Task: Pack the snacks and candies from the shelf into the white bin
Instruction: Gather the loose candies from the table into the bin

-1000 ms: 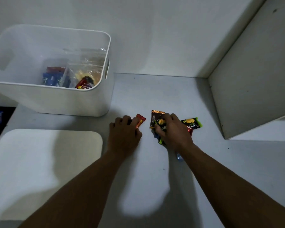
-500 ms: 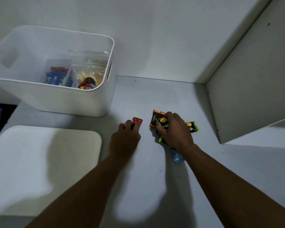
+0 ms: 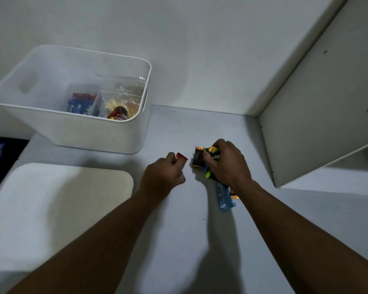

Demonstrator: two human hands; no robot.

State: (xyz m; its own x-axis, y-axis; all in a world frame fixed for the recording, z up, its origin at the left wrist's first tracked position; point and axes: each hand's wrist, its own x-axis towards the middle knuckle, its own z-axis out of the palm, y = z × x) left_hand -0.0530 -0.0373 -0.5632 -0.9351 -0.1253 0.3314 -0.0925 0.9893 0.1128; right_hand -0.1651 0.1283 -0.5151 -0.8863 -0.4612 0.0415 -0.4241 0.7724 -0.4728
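**Hands gather the last sweets for one trip**

Wrappers fill both fists. Nearest, a light blue foil bar (image 3: 223, 198) trails from the heel of the right hand (image 3: 227, 166), which clenches a dark green-edged packet (image 3: 212, 155) mid-shelf; the left hand (image 3: 164, 177) pinches a small red wrapper (image 3: 181, 156). Far left, against the wall, the white plastic bin (image 3: 72, 128) already holds snacks.

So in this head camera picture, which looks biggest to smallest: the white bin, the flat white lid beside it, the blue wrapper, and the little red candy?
1-2. white bin and flat white lid: similar; the lid lies nearer the camera, so unsure.
3. blue wrapper, partly hidden under the right hand.
4. red candy, in the left hand.
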